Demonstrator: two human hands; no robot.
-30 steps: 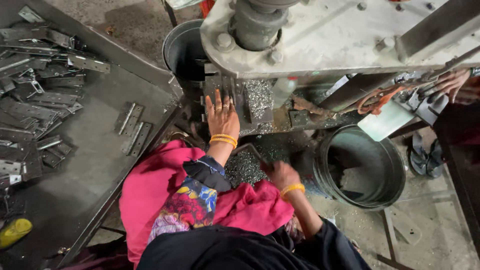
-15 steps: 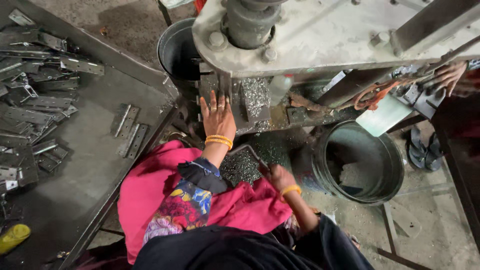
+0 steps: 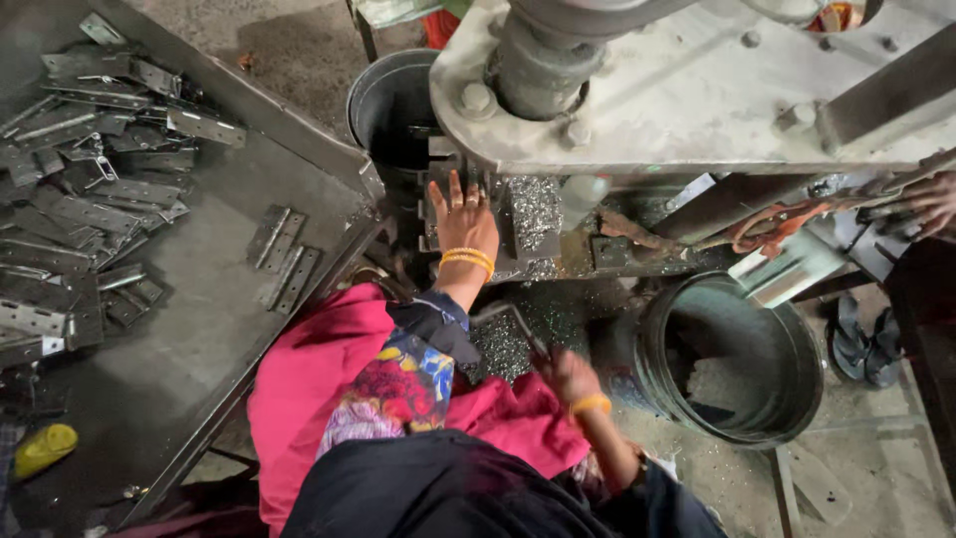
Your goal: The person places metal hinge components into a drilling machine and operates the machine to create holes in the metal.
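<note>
Metal strip point(image 3: 513, 329) blurred in right hand point(image 3: 566, 376); left hand point(image 3: 464, 221) on press bed.

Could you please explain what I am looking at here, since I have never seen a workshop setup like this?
The picture comes from a camera worn on a person's head, looking down at their own hands. In front of them stands a heavy grey metal machine, probably a press, though I cannot be sure. The left hand lies flat, fingers spread, on the machine's bed, beside a scatter of small metal chips. The right hand is lower, near the lap, and blurred; it seems to grip a thin metal piece, but I cannot tell what it is. To the left a dark tray holds a pile of flat metal hinges. Two buckets stand nearby: one behind the machine, one on the right.
</note>
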